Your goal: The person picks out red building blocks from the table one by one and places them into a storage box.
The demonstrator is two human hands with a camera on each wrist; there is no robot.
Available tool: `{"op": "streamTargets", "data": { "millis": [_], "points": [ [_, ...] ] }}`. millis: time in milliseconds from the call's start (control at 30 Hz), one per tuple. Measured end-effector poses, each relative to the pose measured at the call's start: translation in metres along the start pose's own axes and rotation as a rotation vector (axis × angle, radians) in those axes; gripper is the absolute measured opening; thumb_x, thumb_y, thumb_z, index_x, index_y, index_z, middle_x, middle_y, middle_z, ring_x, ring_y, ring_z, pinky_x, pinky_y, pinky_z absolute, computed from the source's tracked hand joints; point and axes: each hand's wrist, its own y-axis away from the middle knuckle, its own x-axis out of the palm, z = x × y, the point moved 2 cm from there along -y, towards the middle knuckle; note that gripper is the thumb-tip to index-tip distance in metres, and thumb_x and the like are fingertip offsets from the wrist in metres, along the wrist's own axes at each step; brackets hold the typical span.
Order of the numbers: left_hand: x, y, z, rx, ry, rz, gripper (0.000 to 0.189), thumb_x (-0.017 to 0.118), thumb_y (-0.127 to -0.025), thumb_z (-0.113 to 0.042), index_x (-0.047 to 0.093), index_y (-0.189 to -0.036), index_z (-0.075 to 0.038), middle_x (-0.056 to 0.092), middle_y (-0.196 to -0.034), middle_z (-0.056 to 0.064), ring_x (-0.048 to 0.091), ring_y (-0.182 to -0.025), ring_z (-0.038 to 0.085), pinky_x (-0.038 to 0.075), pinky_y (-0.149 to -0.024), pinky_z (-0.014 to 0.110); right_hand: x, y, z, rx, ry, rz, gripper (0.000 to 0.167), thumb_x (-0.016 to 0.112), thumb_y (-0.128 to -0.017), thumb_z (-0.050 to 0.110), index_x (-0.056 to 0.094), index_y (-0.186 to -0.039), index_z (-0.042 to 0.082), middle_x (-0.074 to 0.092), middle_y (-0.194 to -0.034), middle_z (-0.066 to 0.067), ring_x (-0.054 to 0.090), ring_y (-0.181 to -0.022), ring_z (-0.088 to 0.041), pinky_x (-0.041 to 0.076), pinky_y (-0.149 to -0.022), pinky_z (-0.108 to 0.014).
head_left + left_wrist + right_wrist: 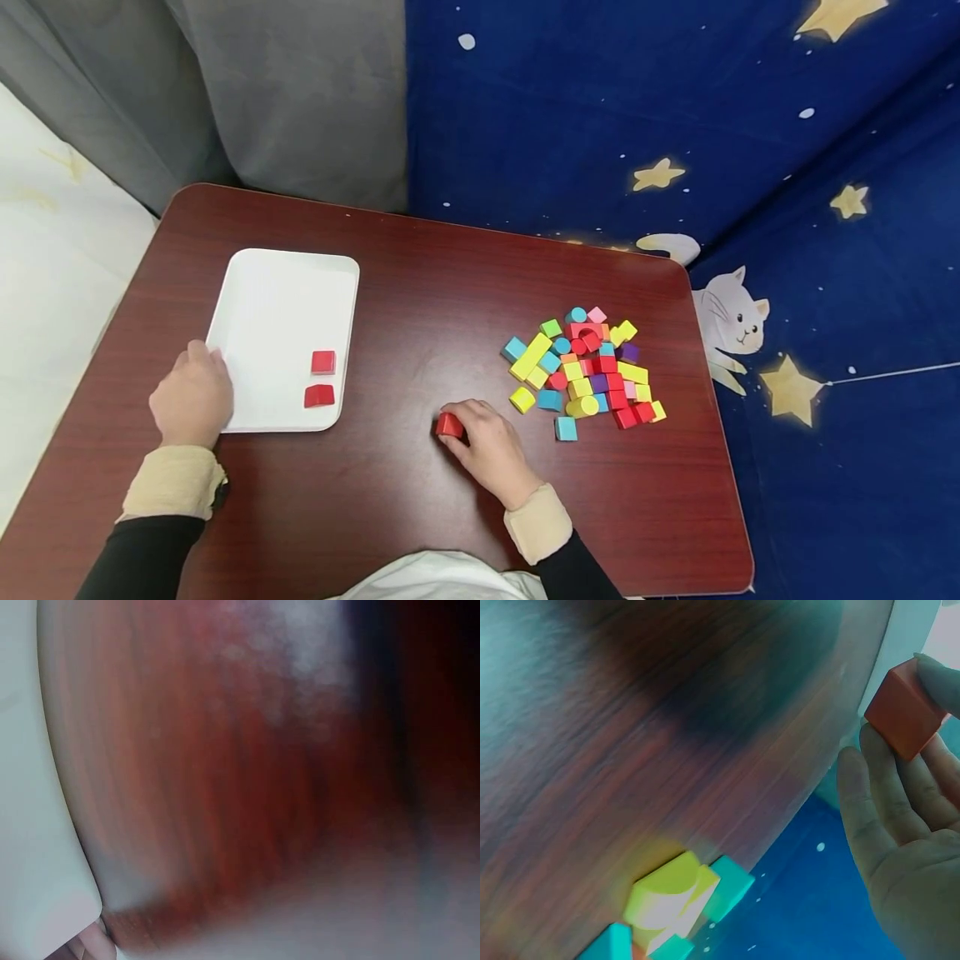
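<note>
My right hand (491, 450) pinches a red block (450, 425) between thumb and fingertips, over the middle of the table; the right wrist view shows the same red block (906, 709) at the fingertips. At the left, my left hand (193, 396) grips the near-left edge of a white tray (288, 283). In the left wrist view, fingers (97, 941) show by the edge of the tray (34, 787). Two red blocks lie inside the tray near its right side, one red block (323, 362) behind the other red block (319, 396).
A cluster of mixed coloured blocks (577, 388) lies on the right part of the brown table (420, 333). One light-blue block (566, 429) stands at its near side. Grey curtain (300, 100) and a blue star-patterned cloth (555, 108) hang behind the table.
</note>
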Motion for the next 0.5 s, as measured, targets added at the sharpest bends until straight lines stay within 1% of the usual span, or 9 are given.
{"op": "streamTargets", "data": {
  "millis": [200, 367, 500],
  "points": [
    [-0.002, 0.0, -0.003, 0.003, -0.003, -0.002, 0.036, 0.038, -0.107, -0.02, 0.047, -0.102, 0.014, 0.053, -0.076, 0.031, 0.057, -0.055, 0.051, 0.035, -0.039, 0.047, 0.003, -0.011, 0.012, -0.053, -0.016, 0.014, 0.029, 0.082, -0.086, 0.024, 0.07, -0.111, 0.019, 0.072, -0.104, 0.005, 0.066, -0.094, -0.01, 0.057, -0.08, -0.027],
    [-0.002, 0.001, -0.005, 0.008, -0.012, 0.012, 0.037, 0.038, -0.107, -0.02, 0.048, -0.104, 0.015, 0.054, -0.076, 0.032, 0.058, -0.055, 0.049, 0.036, -0.04, 0.046, 0.005, -0.022, 0.026, -0.105, -0.02, 0.019, 0.028, 0.082, -0.086, 0.023, 0.07, -0.111, 0.02, 0.072, -0.106, 0.007, 0.066, -0.097, -0.008, 0.056, -0.083, -0.025],
    [-0.003, 0.001, -0.004, -0.007, -0.012, 0.031, 0.037, 0.037, -0.108, -0.021, 0.047, -0.106, 0.015, 0.054, -0.078, 0.032, 0.058, -0.057, 0.05, 0.037, -0.041, 0.048, 0.008, -0.033, 0.04, -0.165, -0.001, 0.016, 0.027, 0.081, -0.087, 0.025, 0.07, -0.112, 0.02, 0.072, -0.106, 0.008, 0.067, -0.1, -0.007, 0.055, -0.085, -0.024]
  ]
}}
